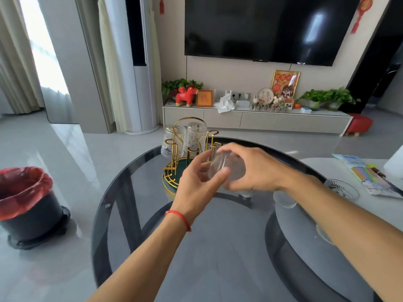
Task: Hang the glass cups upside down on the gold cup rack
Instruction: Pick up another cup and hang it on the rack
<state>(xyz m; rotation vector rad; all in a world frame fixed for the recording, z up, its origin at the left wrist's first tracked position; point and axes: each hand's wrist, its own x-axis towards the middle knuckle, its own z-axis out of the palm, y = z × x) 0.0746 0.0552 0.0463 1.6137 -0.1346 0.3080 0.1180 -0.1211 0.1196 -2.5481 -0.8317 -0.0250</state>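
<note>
I see the gold cup rack [185, 153] on the glass tabletop [152, 214], 2 glass cups [174, 140] hanging upside down on it. Just beside it, my left hand [196, 188] and right hand [250, 171] both close around 1 blurred glass cup [226, 168], held above the tabletop. More cups [283, 199] stand at right.

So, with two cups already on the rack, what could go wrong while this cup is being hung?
1. The held glass cup is pinched between the left hand and right hand over the glass table; a slip might break either.
2. Nearing the gold cup rack, it may knock the hung cups.
3. The right forearm passes over a standing cup.
</note>
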